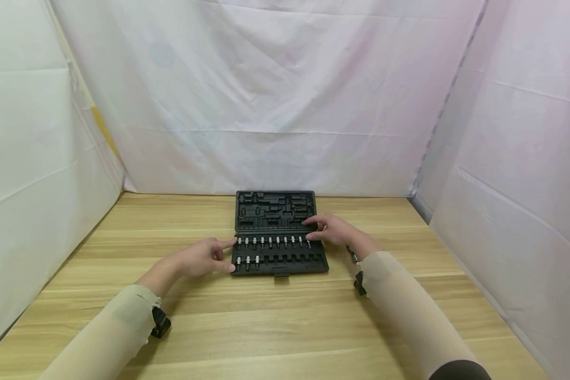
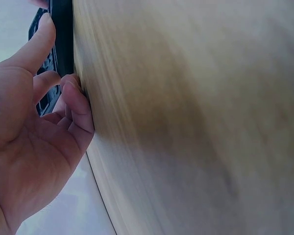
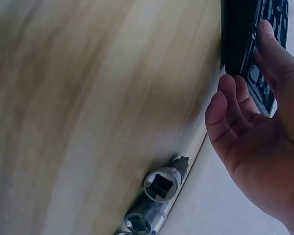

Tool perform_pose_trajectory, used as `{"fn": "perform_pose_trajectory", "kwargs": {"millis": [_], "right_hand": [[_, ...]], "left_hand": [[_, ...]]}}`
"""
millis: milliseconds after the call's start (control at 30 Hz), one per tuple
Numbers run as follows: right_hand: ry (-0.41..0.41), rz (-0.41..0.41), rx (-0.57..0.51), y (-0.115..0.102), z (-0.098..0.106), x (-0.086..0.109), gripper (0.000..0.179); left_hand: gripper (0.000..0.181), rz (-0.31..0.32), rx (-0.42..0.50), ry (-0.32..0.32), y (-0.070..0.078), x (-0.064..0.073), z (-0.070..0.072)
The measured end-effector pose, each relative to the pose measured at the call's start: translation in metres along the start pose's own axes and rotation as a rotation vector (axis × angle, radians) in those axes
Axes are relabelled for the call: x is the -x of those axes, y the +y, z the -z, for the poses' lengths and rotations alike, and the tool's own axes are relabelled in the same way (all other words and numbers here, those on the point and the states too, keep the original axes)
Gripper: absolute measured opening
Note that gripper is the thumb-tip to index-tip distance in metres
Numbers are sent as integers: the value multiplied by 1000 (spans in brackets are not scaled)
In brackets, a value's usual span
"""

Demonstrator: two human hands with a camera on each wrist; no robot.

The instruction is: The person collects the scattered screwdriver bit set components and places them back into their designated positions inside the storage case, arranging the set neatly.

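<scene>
An opened black tool case (image 1: pixel 292 269) lies on the table, its moulded lid (image 1: pixel 273 211) folded back. Silver bit sockets (image 1: pixel 270 241) fill the rear row of the tray, and three more bit sockets (image 1: pixel 248 261) sit at the left of the front row. My left hand (image 1: pixel 197 258) rests at the case's left edge, thumb at the front corner and index finger by the rear row. Over the right end my right hand (image 1: pixel 334 229) has its thumb (image 3: pixel 266 32) at the last bit socket (image 1: pixel 309 244) and its index finger stretched over the lid.
More bit sockets (image 3: pixel 160 184) lie on the wooden table right of the case, partly hidden by the right forearm in the head view. White cloth (image 1: pixel 275 95) closes off the back and both sides. A latch (image 1: pixel 281 275) sticks out at the case's front.
</scene>
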State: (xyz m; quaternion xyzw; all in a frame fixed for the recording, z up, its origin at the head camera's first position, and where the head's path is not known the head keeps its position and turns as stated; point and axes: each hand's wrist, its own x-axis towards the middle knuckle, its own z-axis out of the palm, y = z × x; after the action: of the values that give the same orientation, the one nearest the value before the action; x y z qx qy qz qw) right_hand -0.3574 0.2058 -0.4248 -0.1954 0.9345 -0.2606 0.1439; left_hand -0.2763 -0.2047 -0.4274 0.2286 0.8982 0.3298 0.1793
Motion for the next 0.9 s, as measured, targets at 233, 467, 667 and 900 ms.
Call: {"fn": "perform_pose_trajectory", "kwargs": {"millis": [233, 467, 667, 900], "right_hand": [[1, -19, -5, -3, -2, 1, 50], [21, -62, -46, -4, -5, -2, 44], [19, -83, -45, -6, -5, -2, 41], [14, -96, -63, -14, -6, -5, 38]], "left_hand": [[86, -1, -2, 6, 1, 0, 0], [87, -10, 11, -3, -1, -2, 0], [87, -24, 20, -14, 1, -3, -2], [88, -4, 29, -5, -1, -3, -2]]}}
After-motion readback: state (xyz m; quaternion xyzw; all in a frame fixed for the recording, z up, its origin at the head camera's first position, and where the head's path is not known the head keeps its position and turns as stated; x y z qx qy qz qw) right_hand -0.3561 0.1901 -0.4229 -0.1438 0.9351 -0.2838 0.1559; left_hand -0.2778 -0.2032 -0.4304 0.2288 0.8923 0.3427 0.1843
